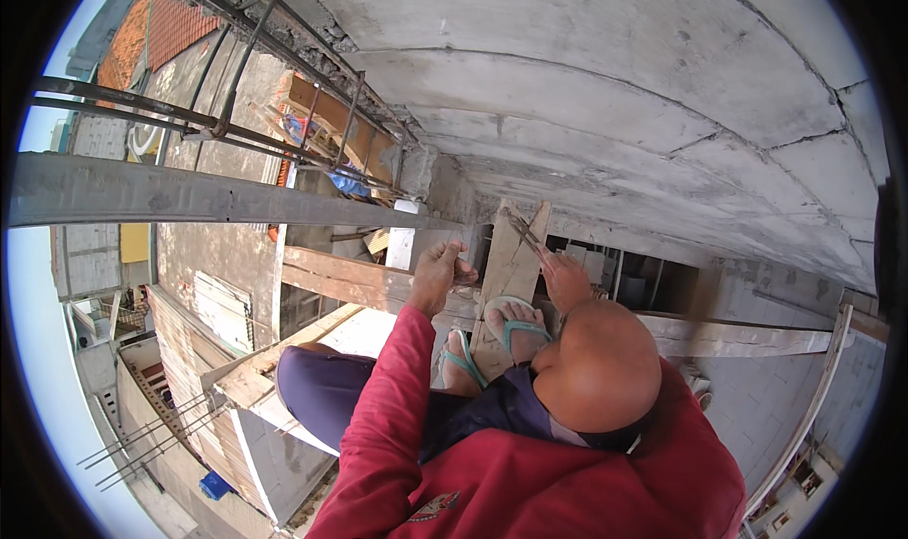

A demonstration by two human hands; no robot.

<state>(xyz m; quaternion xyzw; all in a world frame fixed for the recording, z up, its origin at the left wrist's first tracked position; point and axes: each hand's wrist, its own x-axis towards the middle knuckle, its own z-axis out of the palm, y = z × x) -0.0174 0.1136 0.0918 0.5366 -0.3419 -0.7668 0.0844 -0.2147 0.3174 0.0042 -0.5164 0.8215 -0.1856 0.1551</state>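
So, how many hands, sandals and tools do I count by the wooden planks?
Hands: 2 (left hand, right hand)
Teal sandals: 2
Pliers: 1
Total: 5

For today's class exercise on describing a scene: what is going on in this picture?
A person in a red long-sleeved top squats on wooden planks high up beside a grey block wall. The left hand is closed in a loose fist above a plank; what it holds cannot be told. The right hand grips pincers against an upright board. Feet in green flip-flops rest on the planks.
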